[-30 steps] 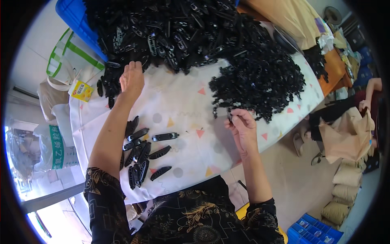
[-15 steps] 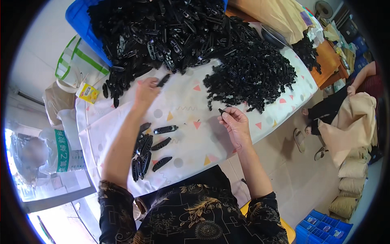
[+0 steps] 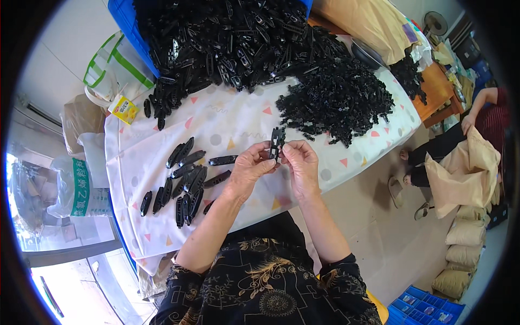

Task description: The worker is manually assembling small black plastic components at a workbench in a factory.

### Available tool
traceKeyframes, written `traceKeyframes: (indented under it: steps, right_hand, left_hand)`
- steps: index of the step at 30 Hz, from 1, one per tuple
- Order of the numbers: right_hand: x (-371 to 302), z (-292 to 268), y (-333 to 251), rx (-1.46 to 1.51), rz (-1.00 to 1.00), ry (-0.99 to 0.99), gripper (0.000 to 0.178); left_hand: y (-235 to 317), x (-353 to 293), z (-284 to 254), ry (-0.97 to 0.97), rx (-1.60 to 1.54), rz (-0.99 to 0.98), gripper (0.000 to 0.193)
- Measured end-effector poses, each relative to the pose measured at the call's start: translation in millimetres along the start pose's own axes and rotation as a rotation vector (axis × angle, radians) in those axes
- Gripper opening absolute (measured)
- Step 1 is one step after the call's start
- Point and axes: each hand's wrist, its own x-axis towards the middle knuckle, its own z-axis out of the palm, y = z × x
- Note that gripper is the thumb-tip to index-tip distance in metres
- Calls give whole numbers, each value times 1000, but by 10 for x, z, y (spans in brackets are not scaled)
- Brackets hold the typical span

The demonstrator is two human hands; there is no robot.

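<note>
Over the middle of the table, a long black plastic part point(image 3: 277, 142) with openings along it is held upright between my two hands. My left hand point(image 3: 250, 169) is closed on its left side and lower end. From the right, the thumb and fingers of my right hand point(image 3: 302, 167) pinch at its edge; any small piece between them is hidden. To the left lie several similar long black parts point(image 3: 190, 181) in a loose group. Ahead of my hands is a heap of small black pieces point(image 3: 336, 97), beside a larger pile of long black parts point(image 3: 233, 49).
A blue bin point(image 3: 123, 20) stands behind the pile. Left of it are a green-and-white bag point(image 3: 120, 62) and a yellow box point(image 3: 124, 110). The patterned tablecloth point(image 3: 162, 122) covers the table. At the right, a person holds a brown sack point(image 3: 463, 165) near stacked sacks point(image 3: 466, 233).
My left hand has come back from the pile's edge to the middle with a long part. My right hand has moved slightly left to meet it. More long parts show at left.
</note>
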Motion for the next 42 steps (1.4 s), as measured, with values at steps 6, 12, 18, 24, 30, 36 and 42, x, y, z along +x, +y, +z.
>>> traceKeyframes:
  steps: [6,12,18,24,30,36,42]
  right_hand:
    - [-85,11,62,-32,-13,34,9]
    - [-86,26,129,-1,-7,56,7]
    - [-143,86,157,5,53,79,7]
    - [-172,124,159,0,44,109,9]
    - [-186,43,116,-150,29,-3,7]
    - [-145,-62,177,-826,-525,-34,7]
    - [-193,-30,109,-184,-42,-74,4]
  left_hand:
    - [-97,-33,93,75,156,60,32]
    - [-144,-6,148,125,183,105,32]
    - [-154,-26,152,140,126,97,30]
    - [-199,0,122,125,192,111,30]
    - [-230,-4,124,104,157,206,30]
    - [-187,-35,149,134,231,106,37]
    - [-173,-66,104,125,329,76,54]
